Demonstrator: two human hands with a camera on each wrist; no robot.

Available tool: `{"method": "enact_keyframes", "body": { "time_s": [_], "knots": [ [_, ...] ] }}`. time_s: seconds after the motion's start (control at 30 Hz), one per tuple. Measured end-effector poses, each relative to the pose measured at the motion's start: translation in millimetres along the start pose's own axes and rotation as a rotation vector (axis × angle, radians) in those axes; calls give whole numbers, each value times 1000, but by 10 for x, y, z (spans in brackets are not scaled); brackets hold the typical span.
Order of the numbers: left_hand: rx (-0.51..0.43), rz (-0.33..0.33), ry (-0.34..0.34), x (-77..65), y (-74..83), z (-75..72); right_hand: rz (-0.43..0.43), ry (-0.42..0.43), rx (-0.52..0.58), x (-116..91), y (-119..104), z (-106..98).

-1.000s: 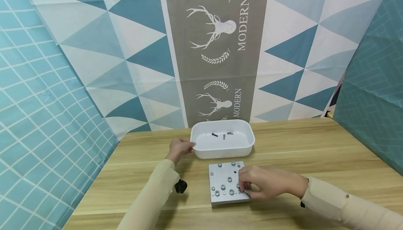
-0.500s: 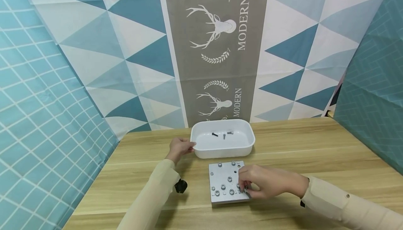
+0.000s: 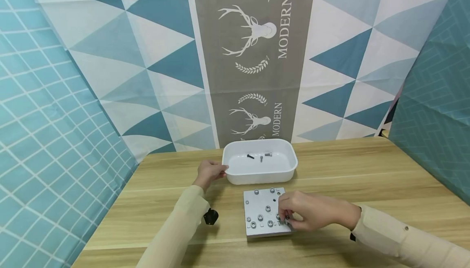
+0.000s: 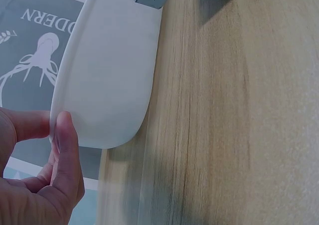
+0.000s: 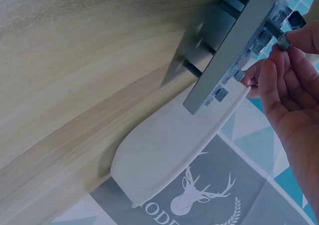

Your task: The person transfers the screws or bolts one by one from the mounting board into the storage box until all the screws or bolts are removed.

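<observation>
My right hand (image 3: 306, 211) pinches a silver socket-head screw (image 5: 283, 41) between thumb and fingers at the near right corner of a metal plate (image 3: 257, 204). Its threaded shank shows between the head and the plate in the right wrist view. Several other socket-head screws stand in the plate's top, and threaded ends stick out beneath it. At the left end of a white tray (image 3: 258, 179), my left hand (image 3: 210, 172) grips the rim between thumb and fingers, as the left wrist view also shows. In the head view, my right fingers partly cover the plate's right side.
Inside the tray lie a black screw (image 3: 250, 156) and two silver screws (image 3: 268, 154). Tray and plate are on a wooden table (image 3: 349, 170), with the tray behind the plate. Patterned cloths (image 3: 158, 76) hang behind and at both sides.
The right fingertips have shifted very slightly at the screw. My left hand, the tray and the plate stay where they were.
</observation>
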State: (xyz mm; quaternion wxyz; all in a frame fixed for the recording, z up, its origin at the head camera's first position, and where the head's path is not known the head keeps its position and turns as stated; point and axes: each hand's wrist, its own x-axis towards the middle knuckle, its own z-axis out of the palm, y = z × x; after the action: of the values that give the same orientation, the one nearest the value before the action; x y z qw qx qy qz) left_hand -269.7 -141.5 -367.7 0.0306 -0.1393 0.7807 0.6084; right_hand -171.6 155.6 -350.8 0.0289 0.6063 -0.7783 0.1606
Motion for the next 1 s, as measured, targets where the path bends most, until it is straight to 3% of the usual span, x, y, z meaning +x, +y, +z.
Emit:
{"method": "enact_keyframes", "body": {
  "time_s": [0.57,1.0],
  "knots": [
    [7,9,3,-7,-6,0,-3,-4,2,15,-10,-37],
    [4,5,4,-15,-6,-10,52,-2,19,55,-20,-76]
  ]
}}
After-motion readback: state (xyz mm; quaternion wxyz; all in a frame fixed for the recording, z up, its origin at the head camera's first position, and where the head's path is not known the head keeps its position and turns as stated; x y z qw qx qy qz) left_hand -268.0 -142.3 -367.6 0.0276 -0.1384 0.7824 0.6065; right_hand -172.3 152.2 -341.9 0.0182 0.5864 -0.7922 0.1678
